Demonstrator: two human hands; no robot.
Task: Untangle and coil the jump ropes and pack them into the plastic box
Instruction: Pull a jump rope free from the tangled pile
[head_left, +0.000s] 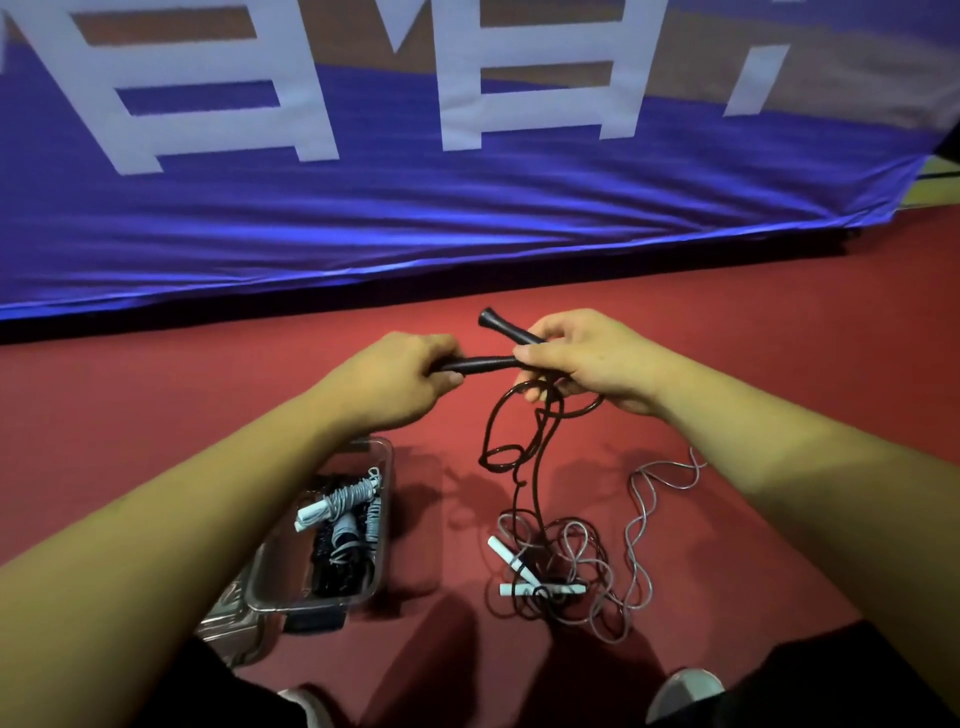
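I hold a black jump rope above the red floor. My left hand (397, 379) grips one black handle (480, 363). My right hand (587, 358) grips the other black handle (506, 327), which points up and left, together with loops of the black cord (519, 441). The cord hangs down into a tangle on the floor. A clear-corded rope with white handles (540, 588) lies tangled there below my right hand. The clear plastic box (384, 519) sits under my left forearm and holds coiled ropes, one with pale handles (332, 506).
A blue banner (415, 208) with white lettering hangs across the back, close ahead. The box lid (228, 631) lies by the box at lower left. My knees and shoes (683, 691) are at the bottom edge. The red floor (727, 322) spreads to the right.
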